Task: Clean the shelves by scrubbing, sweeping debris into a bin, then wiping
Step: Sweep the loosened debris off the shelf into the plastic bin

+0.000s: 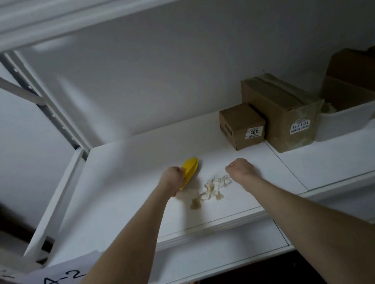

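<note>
- The yellow brush (190, 168) was gripped in the left hand (173, 180), with the fingers curled round its handle and its head pointing away beyond the knuckles, low over the white shelf (122, 194).
- The right hand (241, 167) was curled into a fist, and nothing was seen in it.
- Pale debris (211, 190) was scattered on the shelf between the two hands, just nearer than both.
- A small cardboard box (242, 125) and a larger cardboard box (280, 112) were set beyond the right hand, well apart from it.
</note>
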